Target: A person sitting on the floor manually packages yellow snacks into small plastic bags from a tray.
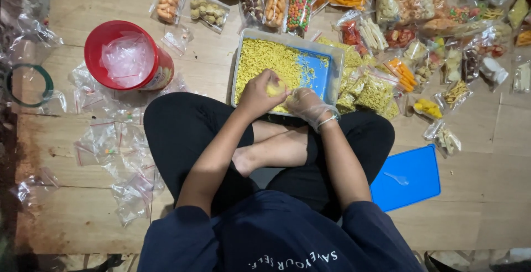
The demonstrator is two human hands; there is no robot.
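- Wooden floor boards (487, 194), pale and worn, carry everything; a person sits cross-legged on them in dark clothes, bare feet tucked in front.
- Just ahead of the knees lies a shallow rectangular tray (337, 67) with a blue bottom, mostly covered by thin yellow noodle snack (265, 61).
- The left hand (259, 94) is closed around a small clear bag (276, 88) already partly filled with yellow snack, held over the near edge of the tray.
- The right hand (307, 105), in a thin clear plastic glove, is curled right beside the bag and touching it; what its fingers pinch cannot be told.
- A red tub (128, 56) with clear plastic inside stands to the left, with empty zip bags (119, 156) scattered near it.
- Filled snack packets (381, 89), many colours, crowd the floor beyond and to the right of the tray.
- A blue lid (406, 178) lies by the right knee.
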